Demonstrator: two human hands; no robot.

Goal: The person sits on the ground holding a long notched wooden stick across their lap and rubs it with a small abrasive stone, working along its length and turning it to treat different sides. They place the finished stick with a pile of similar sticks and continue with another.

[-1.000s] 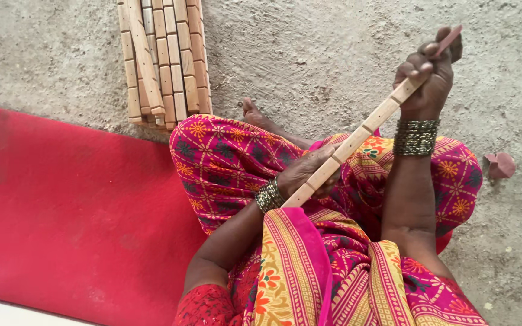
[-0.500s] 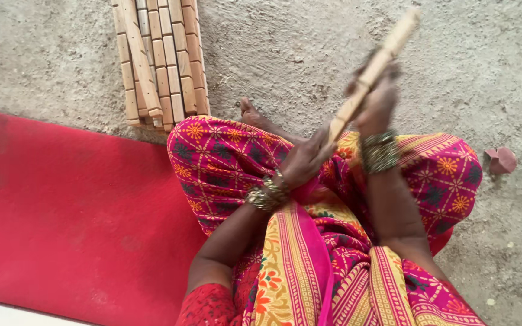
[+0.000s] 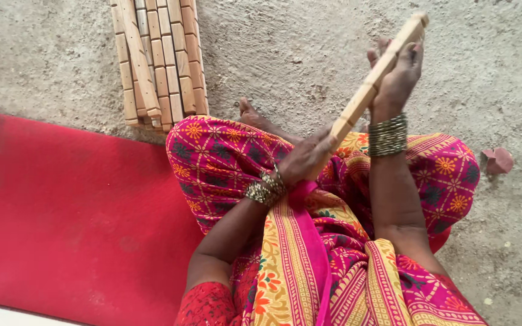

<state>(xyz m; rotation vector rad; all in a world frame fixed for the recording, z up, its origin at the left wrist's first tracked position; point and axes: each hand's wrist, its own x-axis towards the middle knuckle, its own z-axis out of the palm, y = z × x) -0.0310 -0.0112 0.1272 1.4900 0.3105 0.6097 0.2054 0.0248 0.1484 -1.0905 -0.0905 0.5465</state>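
You hold a wooden stick [image 3: 374, 81] in both hands, slanted from your lap up toward the top right. Your left hand [image 3: 307, 158] is closed around its lower end, just above your lap, where the pink and yellow cloth [image 3: 309, 253] bunches. Your right hand [image 3: 397, 75] is wrapped around the upper part, fingers [image 3: 415, 54] curled over it, and the tip pokes out past them near the top edge of the view. Bangles [image 3: 387, 135] sit on your right wrist and more on the left.

You sit on a rough grey floor [image 3: 297, 54]. A bare foot [image 3: 255, 115] shows beyond your left knee, resting on the floor. At the top left lies a stack of sticks [image 3: 158, 60], side by side and running away from you, with one laid slantwise on top. Its near end is just beside the far edge of the red mat [image 3: 67, 211], which covers the floor on your left and reaches under your knee.

Between the stack and your raised stick the floor is bare, so there is room ahead of your knees. To your right, near the right edge, lies a small reddish stone [image 3: 498, 160], well apart from your hands.
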